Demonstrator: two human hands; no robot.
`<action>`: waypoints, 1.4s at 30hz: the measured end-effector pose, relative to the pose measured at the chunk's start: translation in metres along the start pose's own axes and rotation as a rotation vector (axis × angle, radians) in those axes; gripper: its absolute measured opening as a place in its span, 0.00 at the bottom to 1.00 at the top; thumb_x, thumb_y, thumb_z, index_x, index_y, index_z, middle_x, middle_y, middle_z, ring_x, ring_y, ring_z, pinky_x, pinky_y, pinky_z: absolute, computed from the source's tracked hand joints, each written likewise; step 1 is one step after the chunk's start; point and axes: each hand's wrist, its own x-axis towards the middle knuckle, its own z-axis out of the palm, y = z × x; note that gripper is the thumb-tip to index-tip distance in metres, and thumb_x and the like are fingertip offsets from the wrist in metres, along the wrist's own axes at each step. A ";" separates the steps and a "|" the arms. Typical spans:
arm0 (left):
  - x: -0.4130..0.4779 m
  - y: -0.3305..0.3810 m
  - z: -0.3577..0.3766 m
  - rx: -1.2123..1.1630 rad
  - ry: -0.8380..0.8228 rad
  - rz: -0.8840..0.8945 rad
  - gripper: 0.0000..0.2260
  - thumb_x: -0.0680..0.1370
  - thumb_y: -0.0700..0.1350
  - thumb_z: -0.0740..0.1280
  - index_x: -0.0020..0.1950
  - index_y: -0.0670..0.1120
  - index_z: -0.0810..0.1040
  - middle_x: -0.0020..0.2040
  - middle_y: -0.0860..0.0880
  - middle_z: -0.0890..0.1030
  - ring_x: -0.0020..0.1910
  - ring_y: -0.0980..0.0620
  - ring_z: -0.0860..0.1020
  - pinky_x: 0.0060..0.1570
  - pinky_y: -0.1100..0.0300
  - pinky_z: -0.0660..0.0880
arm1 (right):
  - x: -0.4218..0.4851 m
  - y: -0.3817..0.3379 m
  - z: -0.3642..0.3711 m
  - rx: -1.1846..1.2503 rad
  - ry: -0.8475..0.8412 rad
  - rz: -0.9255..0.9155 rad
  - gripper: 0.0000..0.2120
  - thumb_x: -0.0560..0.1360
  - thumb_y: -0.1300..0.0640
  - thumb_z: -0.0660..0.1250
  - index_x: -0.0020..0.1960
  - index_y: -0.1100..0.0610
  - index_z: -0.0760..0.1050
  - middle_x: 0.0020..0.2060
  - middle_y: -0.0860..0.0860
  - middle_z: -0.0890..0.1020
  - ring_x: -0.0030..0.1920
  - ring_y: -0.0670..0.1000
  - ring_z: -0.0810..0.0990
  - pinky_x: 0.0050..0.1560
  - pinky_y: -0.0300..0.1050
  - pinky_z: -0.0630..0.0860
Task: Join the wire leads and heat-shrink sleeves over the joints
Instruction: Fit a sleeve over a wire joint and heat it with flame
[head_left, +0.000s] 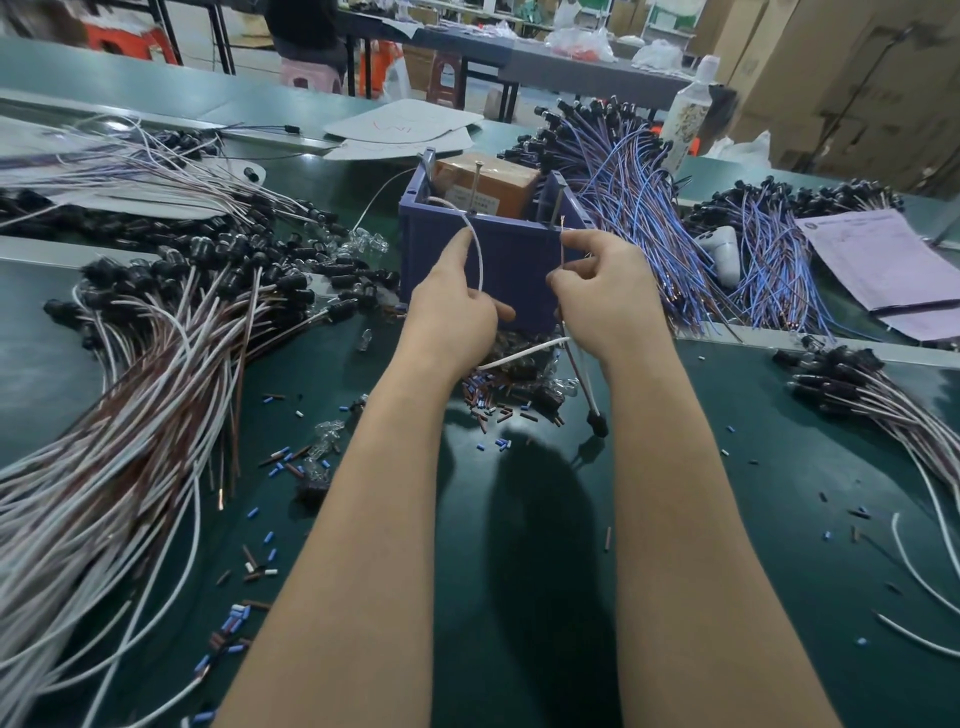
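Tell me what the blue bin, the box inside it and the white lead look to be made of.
Blue bin: likely moulded plastic, matte, uniform colour, ribbed rim. Box: probably cardboard, brown matte faces, paper label. White lead: flexible plastic-looking insulation, bends in a smooth arc.

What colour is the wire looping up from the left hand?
The wire is white, clearest in the head view against the blue bin.

Light is even, fairly bright, from above. Soft dark shadows fall on the near green mat (779, 519). Edges bend; the left wires (78, 493) are blurred.
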 end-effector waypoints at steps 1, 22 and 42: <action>0.000 0.000 0.000 -0.007 -0.017 -0.017 0.31 0.75 0.32 0.54 0.76 0.52 0.58 0.38 0.52 0.83 0.35 0.55 0.74 0.50 0.54 0.74 | -0.001 0.000 0.000 0.000 0.001 -0.003 0.20 0.75 0.64 0.60 0.66 0.53 0.72 0.44 0.52 0.80 0.46 0.55 0.80 0.52 0.52 0.78; -0.005 0.011 -0.008 0.183 -0.182 0.201 0.06 0.77 0.42 0.66 0.52 0.49 0.74 0.44 0.51 0.82 0.44 0.53 0.80 0.48 0.59 0.76 | -0.009 -0.007 0.000 0.405 0.058 0.041 0.09 0.75 0.65 0.67 0.36 0.57 0.76 0.26 0.51 0.78 0.23 0.43 0.77 0.28 0.37 0.75; 0.005 0.007 -0.013 0.055 0.153 0.136 0.05 0.79 0.40 0.64 0.44 0.46 0.78 0.34 0.52 0.79 0.28 0.59 0.78 0.42 0.58 0.80 | -0.008 -0.006 -0.005 0.239 0.315 0.007 0.09 0.77 0.65 0.58 0.50 0.53 0.74 0.37 0.51 0.83 0.30 0.49 0.78 0.34 0.39 0.75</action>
